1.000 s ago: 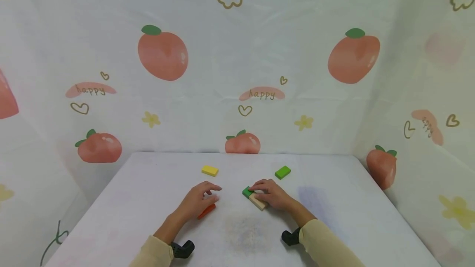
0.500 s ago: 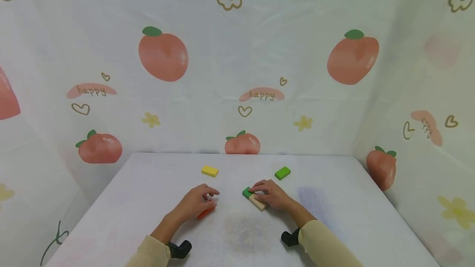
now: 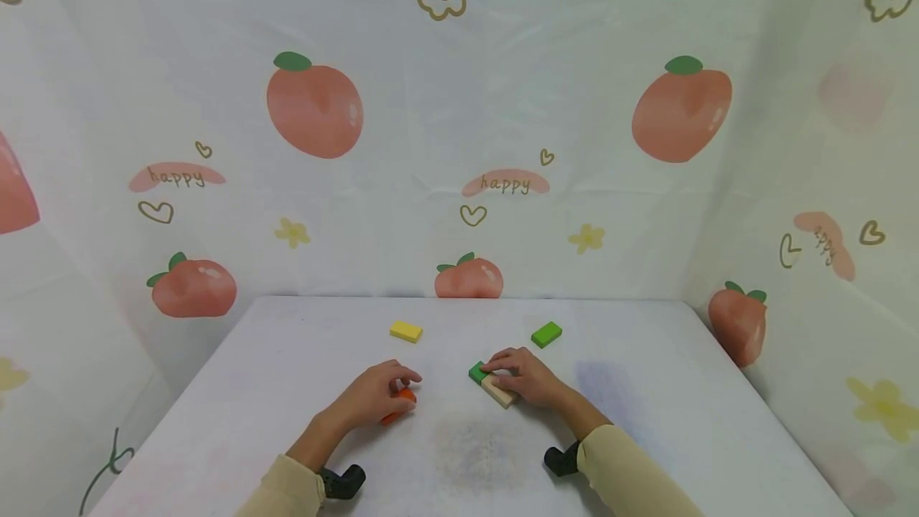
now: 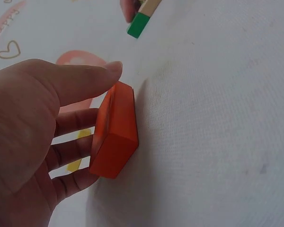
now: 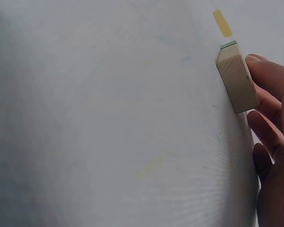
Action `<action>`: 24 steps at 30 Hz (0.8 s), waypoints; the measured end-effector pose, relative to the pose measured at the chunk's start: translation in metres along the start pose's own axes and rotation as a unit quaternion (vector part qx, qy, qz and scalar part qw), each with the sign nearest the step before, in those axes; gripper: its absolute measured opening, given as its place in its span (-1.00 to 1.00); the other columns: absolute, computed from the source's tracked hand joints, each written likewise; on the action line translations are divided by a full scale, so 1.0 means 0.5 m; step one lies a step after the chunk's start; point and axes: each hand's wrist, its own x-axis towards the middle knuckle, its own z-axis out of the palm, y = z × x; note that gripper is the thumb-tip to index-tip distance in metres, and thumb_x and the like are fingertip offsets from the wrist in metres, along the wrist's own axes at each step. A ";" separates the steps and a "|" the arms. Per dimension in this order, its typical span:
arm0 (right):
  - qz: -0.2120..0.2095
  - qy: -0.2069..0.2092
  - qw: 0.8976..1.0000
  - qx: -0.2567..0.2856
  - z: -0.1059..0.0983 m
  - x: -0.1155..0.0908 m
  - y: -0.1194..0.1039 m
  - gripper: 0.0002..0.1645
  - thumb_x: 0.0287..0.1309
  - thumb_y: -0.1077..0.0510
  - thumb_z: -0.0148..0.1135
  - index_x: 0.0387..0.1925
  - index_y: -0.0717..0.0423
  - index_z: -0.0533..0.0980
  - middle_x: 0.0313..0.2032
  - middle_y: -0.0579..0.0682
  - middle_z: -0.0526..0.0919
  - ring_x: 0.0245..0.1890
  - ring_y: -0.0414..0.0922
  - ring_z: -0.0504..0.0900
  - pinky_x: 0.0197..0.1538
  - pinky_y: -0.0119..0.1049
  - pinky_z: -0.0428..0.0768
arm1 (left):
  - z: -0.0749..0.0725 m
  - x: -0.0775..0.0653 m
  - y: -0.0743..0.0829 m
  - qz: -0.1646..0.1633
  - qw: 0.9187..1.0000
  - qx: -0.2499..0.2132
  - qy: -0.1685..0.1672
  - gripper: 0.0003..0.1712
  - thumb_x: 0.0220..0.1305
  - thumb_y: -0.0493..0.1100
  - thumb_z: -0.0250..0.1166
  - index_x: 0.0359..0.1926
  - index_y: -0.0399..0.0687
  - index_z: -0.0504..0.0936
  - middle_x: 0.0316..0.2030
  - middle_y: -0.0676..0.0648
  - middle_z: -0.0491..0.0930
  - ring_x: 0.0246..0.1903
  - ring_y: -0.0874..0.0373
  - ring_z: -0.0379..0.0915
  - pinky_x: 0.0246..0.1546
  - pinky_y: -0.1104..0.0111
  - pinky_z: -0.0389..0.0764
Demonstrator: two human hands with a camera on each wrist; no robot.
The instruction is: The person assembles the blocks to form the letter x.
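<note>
In the head view my left hand (image 3: 376, 395) is low over an orange-red block (image 3: 392, 419) at the left of centre. The left wrist view shows the thumb at the upper end of this orange block (image 4: 116, 135), the fingertips hidden behind it. To the right, my right hand (image 3: 526, 376) holds a wooden block (image 3: 498, 392) whose far end is green (image 3: 479, 372). In the right wrist view the bare wood end of that block (image 5: 239, 80) faces the camera, with thumb and curled fingers alongside it.
A yellow block (image 3: 406, 331) lies farther back on the white table (image 3: 316, 341), left of centre. A light green block (image 3: 547, 334) sits at the back right. Printed cloth (image 3: 402, 110) hangs behind and at both sides.
My left hand has come down and slightly back toward me, onto the orange block. The right hand and its block stay in place.
</note>
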 end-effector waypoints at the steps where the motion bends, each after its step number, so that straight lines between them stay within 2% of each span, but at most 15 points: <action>1: 0.000 0.000 1.000 0.002 0.000 0.000 0.000 -0.68 0.31 0.16 0.20 0.05 0.12 0.63 0.05 0.08 0.55 0.12 0.11 0.44 0.14 0.08 0.37 | -0.001 0.000 0.000 0.000 1.000 0.001 -0.002 -0.63 0.14 -0.05 0.45 -0.01 0.07 0.66 -0.27 0.18 0.48 -0.32 0.20 0.40 -0.33 0.37 0.48; 9: -0.015 0.008 1.000 -0.008 0.000 -0.002 0.001 -0.69 0.31 0.17 0.20 0.04 0.15 0.64 0.03 0.11 0.56 0.09 0.13 0.46 0.12 0.07 0.39 | -0.002 0.000 -0.007 -0.010 1.000 0.020 -0.013 -0.58 0.10 -0.02 0.47 0.01 0.10 0.65 -0.31 0.20 0.48 -0.34 0.22 0.36 -0.33 0.35 0.46; 16: -0.016 0.008 1.000 0.000 -0.004 -0.003 -0.024 -0.70 0.28 0.27 0.20 0.01 0.29 0.62 0.01 0.21 0.57 0.07 0.19 0.47 0.12 0.07 0.39 | -0.003 -0.003 -0.007 -0.013 0.999 0.044 -0.020 -0.56 0.07 0.00 0.48 0.02 0.13 0.65 -0.32 0.21 0.47 -0.33 0.23 0.36 -0.28 0.30 0.47; 24: -0.016 0.006 1.000 -0.007 0.000 0.001 -0.002 -0.69 0.29 0.19 0.21 0.01 0.19 0.64 0.01 0.12 0.58 0.08 0.13 0.48 0.13 0.06 0.39 | -0.006 -0.008 -0.003 -0.011 0.997 0.075 -0.024 -0.51 0.02 0.05 0.50 0.01 0.08 0.68 -0.33 0.19 0.44 -0.33 0.23 0.34 -0.30 0.31 0.44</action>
